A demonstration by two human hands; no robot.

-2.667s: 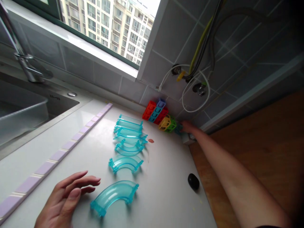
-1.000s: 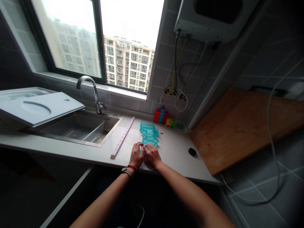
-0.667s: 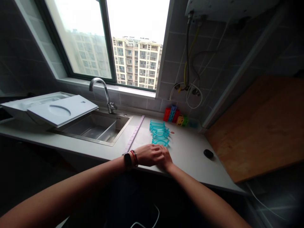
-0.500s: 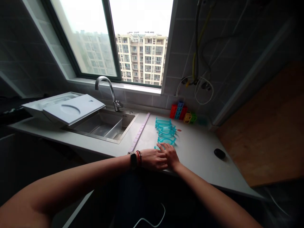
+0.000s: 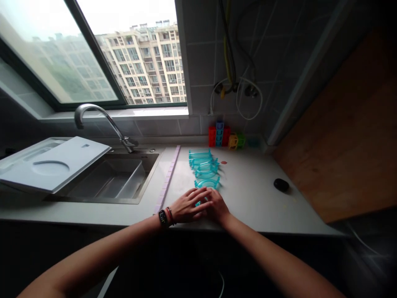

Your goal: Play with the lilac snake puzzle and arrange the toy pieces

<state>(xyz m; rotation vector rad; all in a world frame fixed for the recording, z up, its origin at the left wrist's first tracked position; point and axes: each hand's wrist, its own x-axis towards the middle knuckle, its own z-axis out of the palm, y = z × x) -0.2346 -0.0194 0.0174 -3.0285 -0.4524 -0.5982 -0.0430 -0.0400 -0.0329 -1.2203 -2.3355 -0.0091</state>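
On my head view I count two hands, both mine, lying together on the white counter (image 5: 248, 198) close to its front edge. My left hand (image 5: 186, 205) lies flat with the fingers stretched over a teal curved piece (image 5: 198, 203). My right hand (image 5: 218, 205) presses in against it from the other side. Whether either one actually grips the piece I cannot tell. Only a sliver of teal shows between my fingers, so I cannot tell which way it points.

Just beyond my fingertips is a row of teal curved pieces (image 5: 204, 169). I make out at least four, overlapping at the far end. The row's long axis runs straight away from my hands, with each arc lying across it. Past it is one cluster of coloured blocks (image 5: 225, 135).

Left of my left hand is one purple strip (image 5: 168, 179), then one sink (image 5: 111, 181). Right of my right hand the counter is bare up to one small black object (image 5: 281, 184).
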